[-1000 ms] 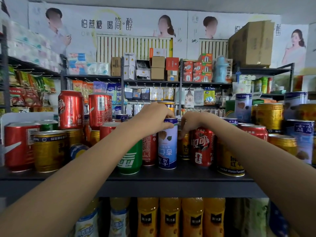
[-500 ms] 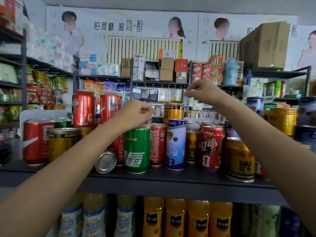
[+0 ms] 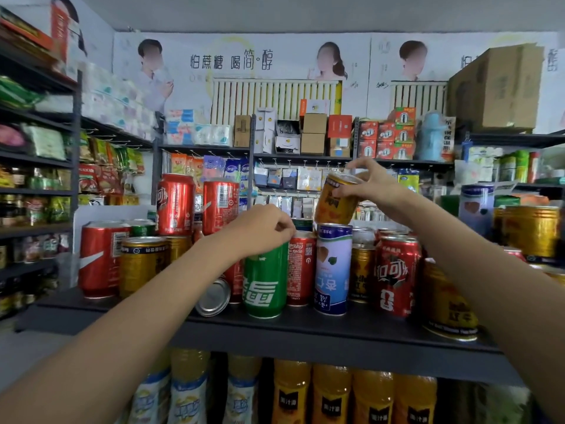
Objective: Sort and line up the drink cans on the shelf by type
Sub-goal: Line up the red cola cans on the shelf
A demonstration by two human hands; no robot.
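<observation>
right hand (image 3: 371, 186) pinching glossy orange can (image 3: 335, 199), tilted, lifted above row | left hand (image 3: 265, 231) curled atop smooth green can (image 3: 265, 280), grip unclear | dark matte shelf (image 3: 305, 328), shop aisle

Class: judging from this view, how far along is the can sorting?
Barely begun. Done: little; red, gold, green and blue cans stand mixed on the shelf. In hand: the right hand lifts an orange can; the left hand grips the green can. Left: grouping the rest, righting the tipped can.

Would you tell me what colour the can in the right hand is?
Golden yellow can, seen in the head view.
</observation>
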